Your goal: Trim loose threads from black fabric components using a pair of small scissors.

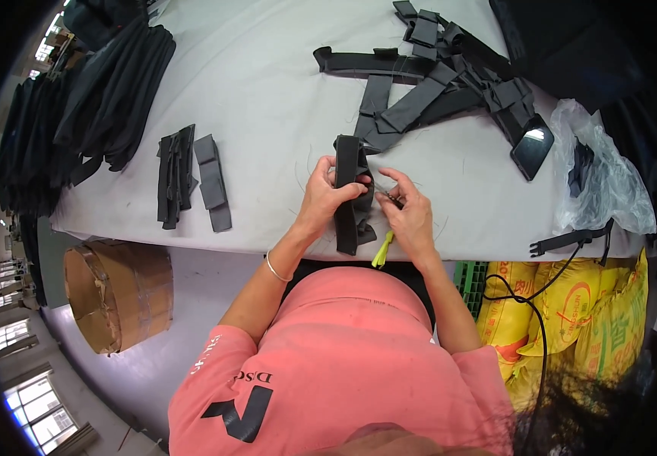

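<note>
My left hand [324, 196] is closed round a black fabric strip [346, 209], thumb across its front, and holds it upright near the table's front edge. Looser folds of the black fabric hang along its right side. Just right of it, my right hand [410, 216] is closed on a small dark tool [394, 200], mostly hidden by the fingers. A bright yellow-green ribbon [383, 249] hangs below that hand. Behind the held strip lies a tangled pile of black fabric strips [419, 102]. Left of my hands are a stack of dark strips [175, 176] and a single flat strip [213, 182].
Folded black fabric pieces [108, 91] are heaped at the table's left. To the right lie a phone [532, 148], a clear plastic bag [606, 178] and a black buckle strap [564, 242]. A cardboard drum [123, 292] and yellow sacks [564, 304] stand below the table.
</note>
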The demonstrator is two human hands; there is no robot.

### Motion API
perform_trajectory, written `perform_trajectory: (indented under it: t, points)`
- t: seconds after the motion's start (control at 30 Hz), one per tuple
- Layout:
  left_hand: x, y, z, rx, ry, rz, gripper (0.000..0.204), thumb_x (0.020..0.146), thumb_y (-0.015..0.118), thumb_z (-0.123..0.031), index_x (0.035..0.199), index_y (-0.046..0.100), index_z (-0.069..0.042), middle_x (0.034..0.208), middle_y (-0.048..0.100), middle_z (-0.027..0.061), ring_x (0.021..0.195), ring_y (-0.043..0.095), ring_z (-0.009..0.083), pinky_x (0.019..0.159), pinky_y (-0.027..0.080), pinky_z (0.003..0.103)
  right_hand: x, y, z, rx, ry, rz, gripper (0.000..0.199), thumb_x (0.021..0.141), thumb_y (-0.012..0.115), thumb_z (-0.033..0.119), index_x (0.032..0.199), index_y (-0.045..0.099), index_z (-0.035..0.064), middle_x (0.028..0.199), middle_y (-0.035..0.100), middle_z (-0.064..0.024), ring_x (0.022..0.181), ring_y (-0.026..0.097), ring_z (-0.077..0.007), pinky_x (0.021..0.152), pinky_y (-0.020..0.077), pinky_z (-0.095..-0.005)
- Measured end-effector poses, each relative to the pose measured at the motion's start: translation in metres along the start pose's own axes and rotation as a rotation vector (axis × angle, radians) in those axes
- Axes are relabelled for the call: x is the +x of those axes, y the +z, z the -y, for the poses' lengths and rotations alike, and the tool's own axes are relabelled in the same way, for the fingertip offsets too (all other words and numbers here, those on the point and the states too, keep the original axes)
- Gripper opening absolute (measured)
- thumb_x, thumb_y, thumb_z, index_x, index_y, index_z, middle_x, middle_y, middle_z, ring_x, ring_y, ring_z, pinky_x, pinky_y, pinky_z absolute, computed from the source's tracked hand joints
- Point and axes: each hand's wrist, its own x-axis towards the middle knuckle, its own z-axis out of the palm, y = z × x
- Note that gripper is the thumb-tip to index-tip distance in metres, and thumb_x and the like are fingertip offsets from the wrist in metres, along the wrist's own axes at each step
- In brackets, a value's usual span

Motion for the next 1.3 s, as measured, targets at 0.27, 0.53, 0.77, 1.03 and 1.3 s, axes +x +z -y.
perform_trajectory:
  t: [0.27,0.53,0.77,1.03,1.3]
  points:
    - [0.0,-0.004,0.002,-0.025,-0.017,0.043,0.045,0.078,0.064,-0.004,0.116,0.042,0.003,0.105,0.065,0.0167,0.095,0.063,0.0176,0.087,0.048,0.029,-0.008,-0.028,0.009,-0.237,-0.188,0.008,0.034,0.082,0.068,0.023,0.114,0.062,0.0133,0.085,0.066,-0.009,0.075,0.064,-0.025,0.068,0.0489,-0.0344]
    - [-0.004,-0.007,0.001,0.032,-0.035,0.073,0.046,0.078,0.065,-0.004,0.116,0.041,0.004,0.108,0.064,0.0171,0.099,0.062,0.0172,0.091,0.049,0.031,-0.022,-0.031,0.011,-0.374,-0.186,0.082,0.019,0.079,0.07,0.021,0.096,0.07,0.0133,0.076,0.06,-0.003,0.069,0.059,-0.0231,0.062,0.045,-0.0362]
    - [-0.006,-0.004,-0.001,0.051,-0.051,0.064,0.044,0.079,0.066,-0.004,0.115,0.042,0.002,0.108,0.064,0.0161,0.099,0.062,0.0164,0.09,0.049,0.031,-0.013,-0.024,0.006,-0.544,-0.421,-0.003,0.018,0.076,0.072,0.023,0.093,0.069,0.0157,0.072,0.055,-0.0002,0.07,0.055,-0.0192,0.062,0.0407,-0.0331]
    - [-0.005,-0.005,-0.001,0.105,-0.055,0.056,0.043,0.08,0.066,-0.005,0.114,0.041,0.003,0.108,0.064,0.0157,0.1,0.061,0.0162,0.09,0.049,0.03,-0.009,-0.003,0.012,-0.366,-0.238,0.029,0.023,0.071,0.071,0.014,0.094,0.068,0.0139,0.074,0.062,-0.0039,0.067,0.061,-0.025,0.061,0.0465,-0.0377]
    - [0.001,-0.018,-0.001,0.116,-0.125,0.132,0.049,0.08,0.066,-0.007,0.122,0.043,0.001,0.11,0.063,0.01,0.098,0.059,0.011,0.089,0.046,0.026,0.0,0.007,-0.004,-0.435,-0.353,0.073,0.019,0.07,0.07,0.012,0.089,0.067,0.011,0.072,0.064,-0.0075,0.065,0.063,-0.0285,0.06,0.0484,-0.038]
